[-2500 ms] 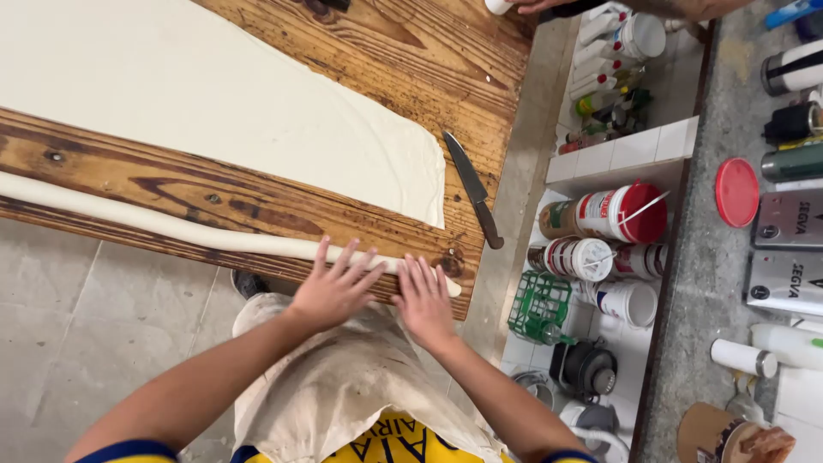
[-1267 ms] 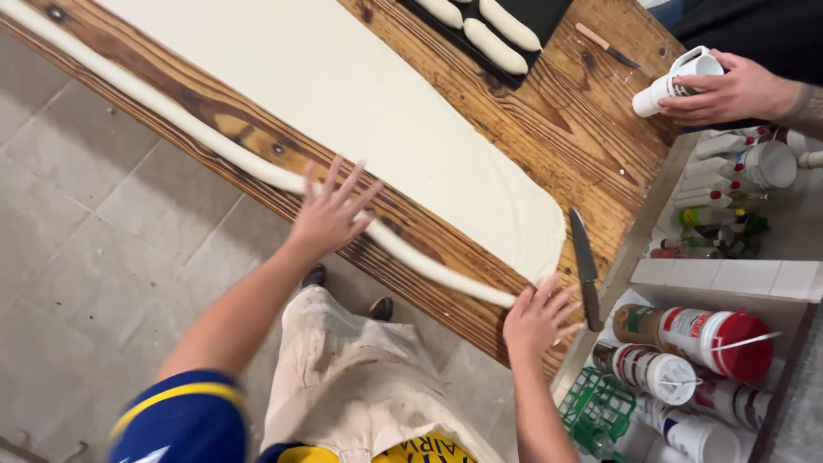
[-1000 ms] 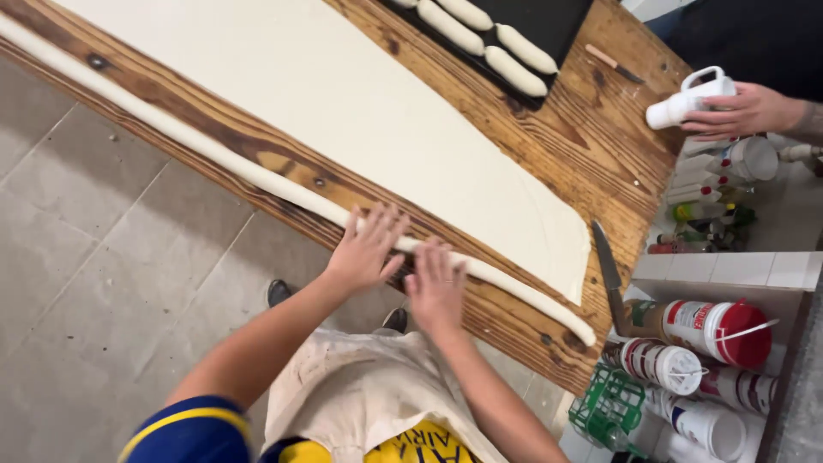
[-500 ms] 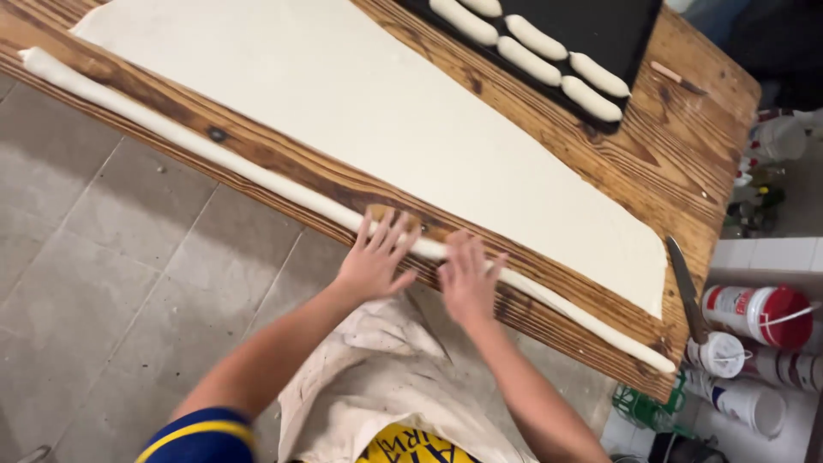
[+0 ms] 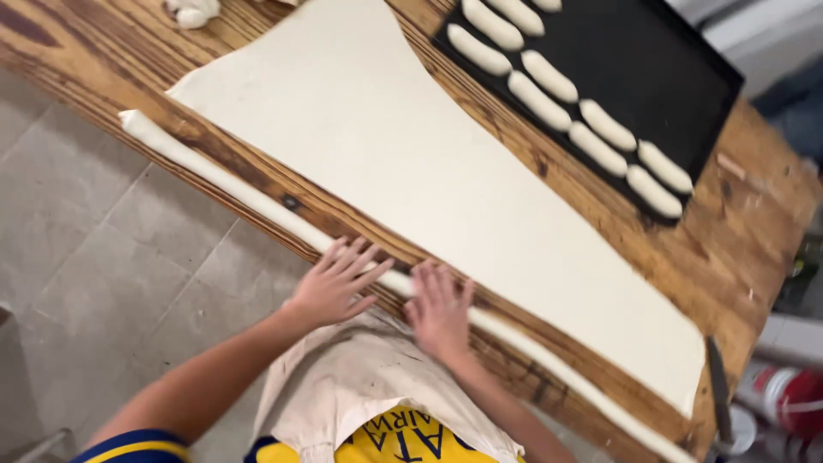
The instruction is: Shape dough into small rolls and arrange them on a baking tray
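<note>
A long thin rope of pale dough (image 5: 214, 177) runs along the near edge of the wooden table (image 5: 754, 231). My left hand (image 5: 337, 281) and my right hand (image 5: 440, 307) lie flat on it side by side, fingers spread, palms pressing on the rope. Behind it a big rolled-out sheet of dough (image 5: 411, 163) covers much of the tabletop. A black baking tray (image 5: 651, 77) at the far right holds several shaped dough pieces (image 5: 591, 120) in rows.
A knife (image 5: 718, 390) lies at the table's right end, beyond it a red-and-white container (image 5: 784, 399). A lump of dough (image 5: 193, 10) sits at the far left top. Grey floor tiles (image 5: 103, 257) lie below the table edge. I wear a light apron (image 5: 360, 386).
The view has swung left along the table. My hands came together from wide apart and moved leftward along the dough rope. Another person's hand holding a cup has left the view.
</note>
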